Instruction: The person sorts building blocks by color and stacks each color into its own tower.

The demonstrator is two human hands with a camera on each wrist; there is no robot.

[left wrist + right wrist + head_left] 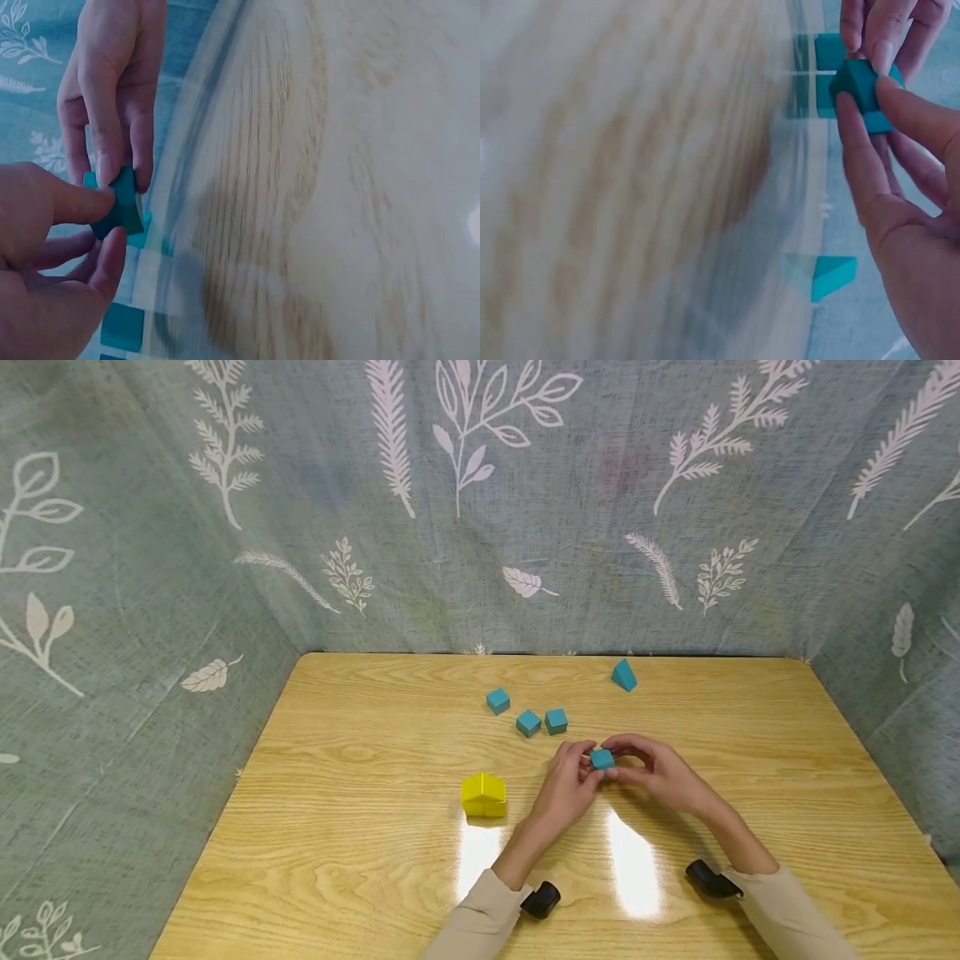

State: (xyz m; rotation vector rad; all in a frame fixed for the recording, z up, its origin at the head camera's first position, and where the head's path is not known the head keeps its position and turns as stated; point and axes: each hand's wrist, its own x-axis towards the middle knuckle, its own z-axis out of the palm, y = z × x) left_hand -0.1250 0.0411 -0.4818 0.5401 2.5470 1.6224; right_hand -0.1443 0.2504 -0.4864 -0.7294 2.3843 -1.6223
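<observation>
Both hands meet over the table around a small blue block (602, 759). My left hand (566, 785) pinches it from the left between thumb and fingers. From the other side my right hand (663, 772) grips the same block with thumb and fingertips. In the right wrist view the blue block (859, 86) shows a slanted face; whether it is one piece or two together I cannot tell. Fingers cover part of the block (120, 214) in the left wrist view. Just beyond the left hand lie two blue cubes (556, 721) near each other.
Another blue cube (498, 701) lies farther back to the left. A blue wedge (624, 675) rests near the back edge. Left of the hands stands a yellow house-shaped group of blocks (483, 796) on the wooden table (337, 827). A patterned cloth (420, 568) hangs behind.
</observation>
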